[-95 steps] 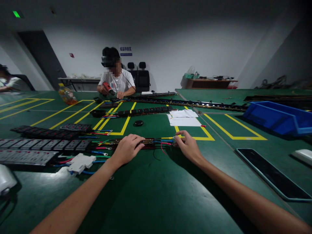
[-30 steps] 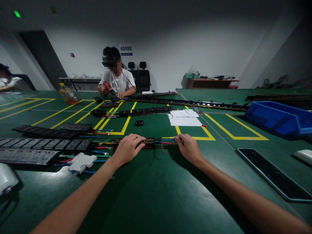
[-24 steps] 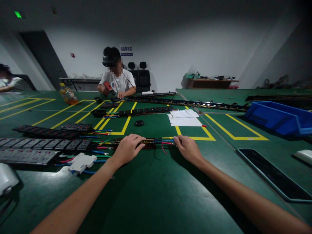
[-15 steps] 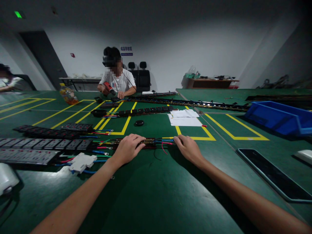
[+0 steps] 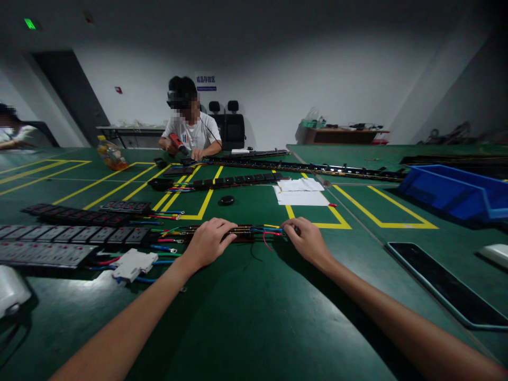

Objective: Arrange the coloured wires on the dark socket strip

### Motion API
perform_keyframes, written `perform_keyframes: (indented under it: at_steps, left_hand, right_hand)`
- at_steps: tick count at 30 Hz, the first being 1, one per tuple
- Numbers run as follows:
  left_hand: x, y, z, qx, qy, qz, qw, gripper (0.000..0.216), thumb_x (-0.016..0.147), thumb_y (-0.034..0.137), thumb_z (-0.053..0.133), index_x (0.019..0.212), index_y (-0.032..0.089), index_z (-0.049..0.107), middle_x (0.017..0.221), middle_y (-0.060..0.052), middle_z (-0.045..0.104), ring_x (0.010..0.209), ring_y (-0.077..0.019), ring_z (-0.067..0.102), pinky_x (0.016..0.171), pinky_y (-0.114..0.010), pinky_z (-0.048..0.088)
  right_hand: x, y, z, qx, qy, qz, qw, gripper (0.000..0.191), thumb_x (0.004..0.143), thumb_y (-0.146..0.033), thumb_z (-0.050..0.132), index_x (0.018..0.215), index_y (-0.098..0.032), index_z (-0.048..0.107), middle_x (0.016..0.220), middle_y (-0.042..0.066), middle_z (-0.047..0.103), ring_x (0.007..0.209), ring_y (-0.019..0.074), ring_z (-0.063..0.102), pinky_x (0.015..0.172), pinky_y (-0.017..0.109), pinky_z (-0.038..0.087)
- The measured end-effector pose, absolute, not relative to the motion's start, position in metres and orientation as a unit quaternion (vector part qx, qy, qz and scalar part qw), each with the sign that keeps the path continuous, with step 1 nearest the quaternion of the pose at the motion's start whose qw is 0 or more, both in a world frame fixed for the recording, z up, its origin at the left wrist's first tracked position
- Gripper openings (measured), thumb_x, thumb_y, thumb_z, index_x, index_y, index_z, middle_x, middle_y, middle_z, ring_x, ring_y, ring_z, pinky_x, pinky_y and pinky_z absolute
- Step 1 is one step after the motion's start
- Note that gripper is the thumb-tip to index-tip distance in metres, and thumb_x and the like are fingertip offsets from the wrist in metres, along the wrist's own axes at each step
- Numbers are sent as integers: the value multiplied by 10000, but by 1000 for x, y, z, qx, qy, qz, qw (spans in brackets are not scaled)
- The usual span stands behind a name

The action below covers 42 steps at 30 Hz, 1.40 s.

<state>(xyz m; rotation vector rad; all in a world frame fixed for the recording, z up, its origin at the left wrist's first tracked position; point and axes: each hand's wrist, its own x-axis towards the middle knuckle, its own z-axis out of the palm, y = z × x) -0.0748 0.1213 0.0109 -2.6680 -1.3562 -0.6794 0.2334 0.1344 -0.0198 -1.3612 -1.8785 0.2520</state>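
Note:
My left hand (image 5: 210,241) rests over a narrow dark power strip (image 5: 244,233) with brass-coloured bars running along it; the fingers bend over its far side and the thumb lies on the near side. From the strip's right end come coloured wires (image 5: 270,229), among them blue, yellow and red. A thin red wire (image 5: 268,243) curls down toward me. At the right end of the wires, my right hand (image 5: 307,241) is closed in a pinch on the blue wire. Its fingertips partly hide the wire ends.
Socket strips (image 5: 71,235) and a white breaker block (image 5: 135,263) with wires lie at left. A black round object (image 5: 227,200), white papers (image 5: 304,197), a blue bin (image 5: 452,193) and a phone (image 5: 440,280) are on the green table. Across it, a person (image 5: 190,127) holds a red drill (image 5: 178,143).
My right fingers have curled in more at the wire ends, and the hand has shifted only slightly. The left hand stays on the strip.

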Motion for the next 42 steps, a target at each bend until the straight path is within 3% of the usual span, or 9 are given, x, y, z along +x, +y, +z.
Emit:
perform_keyframes:
  at_steps: [9,15,31,36,42]
  left_hand:
    - [-74,121,12,-868,-445,-220,31,266,1013,335,547,1226,229,666,1188,-77,716,1085,-248,640,925,-450,545]
    - [-75,121,11,-869,-446,-211,35,271,1019,341,540,1233,223,657,1196,-75,709,1092,-247,635,931,-448,542]
    - [-75,121,10,-869,-446,-213,38,261,1019,333,552,1228,218,658,1199,-71,711,1096,-245,631,934,-443,537]
    - [-75,121,10,-868,-446,-214,40,265,1019,334,551,1234,222,658,1197,-69,712,1093,-244,633,926,-439,537]
    - [-75,120,11,-868,-445,-214,44,267,1017,329,553,1236,219,660,1195,-72,711,1091,-242,633,928,-435,534]
  right_hand:
    - [232,133,-18,-552,-711,104,423,279,918,-351,478,1006,-194,692,828,60,645,749,220,594,691,342,422]
    - [233,137,-19,-551,-727,137,386,278,868,-341,475,912,-198,710,819,62,704,756,227,623,704,349,439]
    - [234,137,-19,-542,-707,158,425,270,875,-391,543,962,-174,679,736,30,643,655,201,590,643,333,433]
    - [233,130,-13,-501,-717,105,473,237,898,-365,579,952,-175,711,833,56,620,730,206,592,682,347,463]
    - [232,127,-14,-439,-780,75,438,247,961,-323,550,910,-201,759,861,80,638,837,232,609,749,380,484]
